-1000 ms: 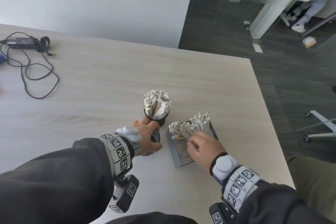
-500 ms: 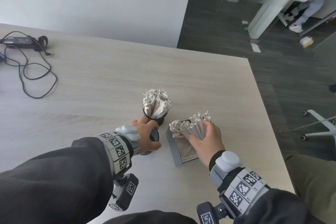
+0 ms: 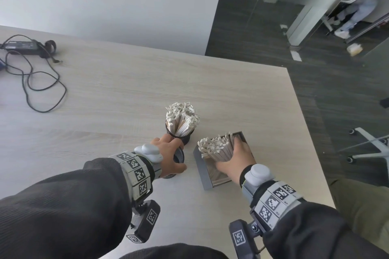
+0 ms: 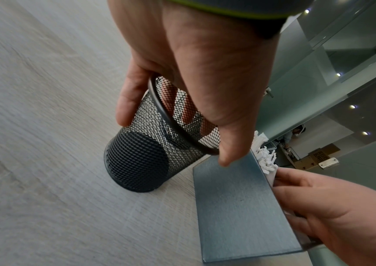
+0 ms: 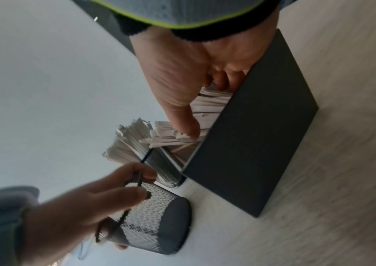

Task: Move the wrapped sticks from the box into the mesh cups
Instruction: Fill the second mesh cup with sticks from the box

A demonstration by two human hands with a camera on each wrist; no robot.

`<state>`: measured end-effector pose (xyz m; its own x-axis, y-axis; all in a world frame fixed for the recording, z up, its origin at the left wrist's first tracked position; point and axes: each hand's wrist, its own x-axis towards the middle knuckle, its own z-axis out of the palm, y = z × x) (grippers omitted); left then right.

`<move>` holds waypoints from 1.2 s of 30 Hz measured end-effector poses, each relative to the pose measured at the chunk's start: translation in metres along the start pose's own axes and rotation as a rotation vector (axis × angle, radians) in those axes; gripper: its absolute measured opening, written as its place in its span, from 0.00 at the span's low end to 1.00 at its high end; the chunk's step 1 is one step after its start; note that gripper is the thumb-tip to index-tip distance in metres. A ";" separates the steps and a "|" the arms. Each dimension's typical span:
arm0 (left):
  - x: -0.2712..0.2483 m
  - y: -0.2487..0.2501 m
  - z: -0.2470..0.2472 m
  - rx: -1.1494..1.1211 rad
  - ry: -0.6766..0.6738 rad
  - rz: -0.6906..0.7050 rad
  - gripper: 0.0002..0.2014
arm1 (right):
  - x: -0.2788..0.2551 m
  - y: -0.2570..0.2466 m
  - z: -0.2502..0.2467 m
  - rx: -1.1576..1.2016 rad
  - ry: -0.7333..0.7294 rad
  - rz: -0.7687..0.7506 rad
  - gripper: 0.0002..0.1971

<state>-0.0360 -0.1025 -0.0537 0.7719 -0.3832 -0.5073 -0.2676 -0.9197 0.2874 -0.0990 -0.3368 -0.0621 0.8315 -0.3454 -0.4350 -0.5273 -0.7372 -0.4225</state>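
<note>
A grey box [image 3: 202, 175] [image 4: 232, 201] [image 5: 255, 144] stands on the table with a bundle of wrapped sticks [image 3: 216, 146] [image 5: 207, 106] leaning in it. My right hand [image 3: 235, 160] [image 5: 193, 75] reaches into the box and grips that bundle, thumb on top and fingers curled under. My left hand [image 3: 168, 156] [image 4: 182, 90] grips the rim of an empty black mesh cup [image 3: 179, 156] [image 4: 141, 154] [image 5: 157, 217] just left of the box. A second mesh cup [image 3: 183, 135], packed with wrapped sticks [image 3: 182, 115] [image 5: 127, 144], stands right behind it.
A black power adapter with a looped cable [image 3: 29, 63] lies at the table's far left. The table's right edge [image 3: 305, 132] runs close beside the box, with dark floor and a chair base [image 3: 370, 145] beyond. A white wall rises behind the table.
My right hand has slid forward and down along the sticks in the box and closed around the bundle. The left hand has kept its hold on the empty cup.
</note>
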 end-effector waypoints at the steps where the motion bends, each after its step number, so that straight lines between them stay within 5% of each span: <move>1: 0.000 0.000 0.000 0.002 -0.004 0.000 0.30 | 0.000 -0.001 0.000 -0.055 -0.038 -0.009 0.52; 8: 0.000 0.000 0.000 0.010 0.001 0.002 0.30 | 0.020 -0.017 0.005 -0.237 -0.158 0.057 0.47; 13: 0.001 -0.001 0.000 0.017 -0.001 0.002 0.30 | 0.049 -0.009 0.030 -0.299 -0.214 -0.041 0.33; 22: 0.003 -0.001 0.001 0.003 -0.005 -0.001 0.32 | 0.024 -0.029 0.007 -0.423 -0.204 -0.175 0.15; 29: 0.001 -0.001 0.000 0.009 -0.003 -0.008 0.30 | 0.012 -0.019 -0.004 -0.128 -0.196 -0.151 0.17; 36: -0.002 0.000 -0.002 -0.030 -0.007 -0.011 0.33 | -0.006 0.003 -0.023 0.213 -0.016 -0.193 0.07</move>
<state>-0.0362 -0.1014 -0.0508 0.7708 -0.3735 -0.5161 -0.2416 -0.9210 0.3056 -0.1013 -0.3501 -0.0427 0.9180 -0.2000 -0.3424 -0.3859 -0.6490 -0.6556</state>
